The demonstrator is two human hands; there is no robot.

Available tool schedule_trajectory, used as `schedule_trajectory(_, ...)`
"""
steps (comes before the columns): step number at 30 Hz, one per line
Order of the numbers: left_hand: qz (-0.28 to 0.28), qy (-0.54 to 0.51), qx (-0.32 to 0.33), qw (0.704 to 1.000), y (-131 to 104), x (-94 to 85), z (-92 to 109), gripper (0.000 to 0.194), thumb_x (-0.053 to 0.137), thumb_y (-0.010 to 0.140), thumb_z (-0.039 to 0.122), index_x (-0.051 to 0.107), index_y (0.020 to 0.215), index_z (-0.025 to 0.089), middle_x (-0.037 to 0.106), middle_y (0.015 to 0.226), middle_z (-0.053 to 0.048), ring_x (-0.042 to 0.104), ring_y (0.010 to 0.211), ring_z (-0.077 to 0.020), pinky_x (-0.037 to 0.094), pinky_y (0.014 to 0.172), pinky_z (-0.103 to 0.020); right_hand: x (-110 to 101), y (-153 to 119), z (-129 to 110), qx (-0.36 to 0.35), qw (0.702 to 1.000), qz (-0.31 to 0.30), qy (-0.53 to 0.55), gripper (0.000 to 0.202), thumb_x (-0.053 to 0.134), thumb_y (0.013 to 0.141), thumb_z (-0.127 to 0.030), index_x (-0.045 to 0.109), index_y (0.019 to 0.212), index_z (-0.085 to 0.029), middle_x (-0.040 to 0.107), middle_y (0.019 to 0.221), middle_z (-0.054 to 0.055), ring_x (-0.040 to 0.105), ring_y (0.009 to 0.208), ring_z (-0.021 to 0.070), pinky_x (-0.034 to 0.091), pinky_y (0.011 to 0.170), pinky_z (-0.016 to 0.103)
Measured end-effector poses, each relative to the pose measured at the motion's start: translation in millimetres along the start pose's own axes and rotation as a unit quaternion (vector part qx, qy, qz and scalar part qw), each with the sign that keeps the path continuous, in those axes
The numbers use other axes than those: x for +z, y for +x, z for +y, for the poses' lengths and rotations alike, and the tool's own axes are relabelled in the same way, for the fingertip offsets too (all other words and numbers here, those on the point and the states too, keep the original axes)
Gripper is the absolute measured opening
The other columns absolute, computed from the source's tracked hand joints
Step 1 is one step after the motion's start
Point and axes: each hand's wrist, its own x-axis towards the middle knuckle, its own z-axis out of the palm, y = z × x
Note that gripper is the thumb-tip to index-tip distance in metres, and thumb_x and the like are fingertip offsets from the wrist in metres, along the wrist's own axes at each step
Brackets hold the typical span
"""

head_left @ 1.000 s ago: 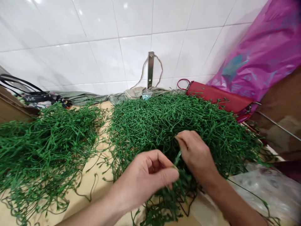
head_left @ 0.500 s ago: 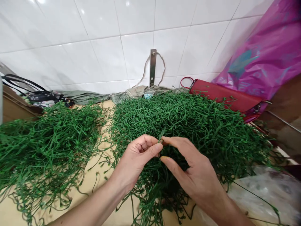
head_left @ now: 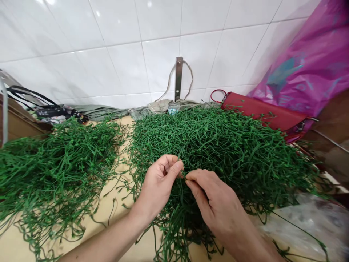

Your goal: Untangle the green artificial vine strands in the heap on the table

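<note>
My left hand (head_left: 159,183) is closed in a pinch on a thin green stem (head_left: 179,159), whose tip pokes up past the thumb. Just to the right and slightly lower, my right hand (head_left: 219,202) has thumb and index finger pressed together; what lies between them is too small to make out. Both hands are above the front of a large tangled pile of green stems (head_left: 207,134), which look like plastic and have small branched ends. A second pile of the same stems (head_left: 68,156) spreads over the left side of the table.
Behind the big pile lie a red bag (head_left: 264,111) and a purple plastic bag (head_left: 302,69). Clear plastic film (head_left: 313,222) is at the right front. A cardboard box (head_left: 21,123) stands at the far left. A metal bracket (head_left: 179,78) is fixed to the tiled wall.
My right hand has moved down, and its thumb and index finger have closed from apart to a pinch. My left hand has shifted slightly left, keeping its pinch on the stem.
</note>
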Motion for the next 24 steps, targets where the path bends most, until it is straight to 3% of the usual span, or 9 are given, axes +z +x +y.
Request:
schedule_trajectory(9,0.026,0.035,-0.008,0.999,2,9.7,-10,0.019,0.058,0.091,0.032,0.055,0.081,0.016,0.050,0.068,0.004,0.045,0.064,-0.0111,0.040,0.064,-0.024,4,-8,-1,0.027,0.999,-0.023,-0.002,0.027,0.041,0.100,-0.015,0.045,0.075,-0.023,0.061,0.069,-0.003,0.055,0.061,0.0125,0.044,0.059,0.023)
schedule_trajectory(13,0.034,0.035,-0.014,0.999,3,9.4,-8,0.020,0.058,0.091,0.032,0.055,0.081,0.016,0.049,0.066,0.004,0.045,0.063,-0.0107,0.039,0.065,-0.024,1,-6,2,0.062,0.996,-0.043,0.044,0.024,0.043,0.099,-0.017,0.051,0.078,-0.023,0.055,0.065,-0.005,0.051,0.055,0.0105,0.041,0.051,0.020)
schedule_trajectory(18,-0.008,-0.005,-0.054,0.999,1,6.7,1,0.027,0.066,0.087,0.039,0.055,0.096,0.016,0.055,0.073,0.004,0.047,0.066,-0.0098,0.038,0.065,-0.023,-11,5,10,0.126,0.989,-0.004,0.083,0.020,0.047,0.099,-0.023,0.057,0.081,-0.024,0.054,0.062,-0.007,0.051,0.052,0.0091,0.041,0.049,0.018)
schedule_trajectory(21,-0.028,0.032,-0.106,0.993,-1,6.4,3,0.037,0.079,0.076,0.031,0.054,0.100,0.018,0.055,0.075,0.005,0.047,0.067,-0.0097,0.035,0.061,-0.022,-16,8,12,0.130,0.988,0.022,0.076,0.017,0.050,0.097,-0.024,0.059,0.083,-0.024,0.058,0.063,-0.006,0.054,0.054,0.0096,0.042,0.050,0.019)
schedule_trajectory(24,-0.052,0.069,-0.090,0.992,-2,5.6,2,0.019,0.072,0.082,0.028,0.057,0.087,0.017,0.056,0.072,0.004,0.048,0.067,-0.0100,0.037,0.063,-0.023,-17,8,17,0.101,0.994,0.027,0.043,0.014,0.052,0.097,-0.022,0.061,0.086,-0.025,0.064,0.068,-0.005,0.059,0.058,0.0107,0.045,0.054,0.020)
